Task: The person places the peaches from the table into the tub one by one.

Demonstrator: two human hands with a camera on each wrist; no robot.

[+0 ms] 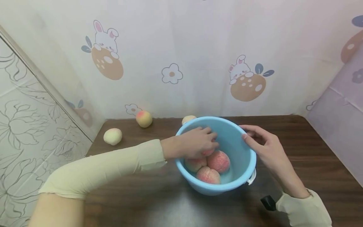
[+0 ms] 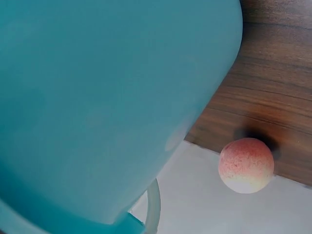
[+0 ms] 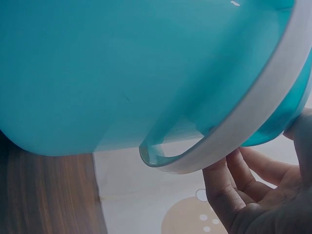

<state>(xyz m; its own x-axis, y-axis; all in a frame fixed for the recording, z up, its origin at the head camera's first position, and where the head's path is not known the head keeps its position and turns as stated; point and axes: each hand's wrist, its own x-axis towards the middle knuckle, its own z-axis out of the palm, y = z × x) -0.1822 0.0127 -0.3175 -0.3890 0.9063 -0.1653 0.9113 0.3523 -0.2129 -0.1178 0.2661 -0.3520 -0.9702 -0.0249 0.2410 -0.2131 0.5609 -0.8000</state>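
Observation:
A light-blue bucket [image 1: 216, 188] stands on the brown table, with several pink peaches [image 1: 218, 161] in its bottom. My left hand [image 1: 197, 143] reaches over the near-left rim into the bucket. Its fingers curl over a reddish peach [image 1: 208, 152], mostly hidden beneath the hand. At the right side, my right hand [image 1: 263, 143] grips the bucket rim, thumb on top and fingers beneath on the outside. The right wrist view shows those fingers [image 3: 222, 187] beside the bucket's white handle [image 3: 239, 124]. In the left wrist view the bucket's outer wall [image 2: 107, 97] hides the left hand.
On the table's left lie a pale peach [image 1: 112, 136] and a yellow-pink peach [image 1: 144, 119]. Another peach [image 1: 188, 119] shows partly behind the bucket. A patterned curtain [image 1: 198, 47] hangs along the table's back edge. A small black object [image 1: 268, 202] sits at the right sleeve.

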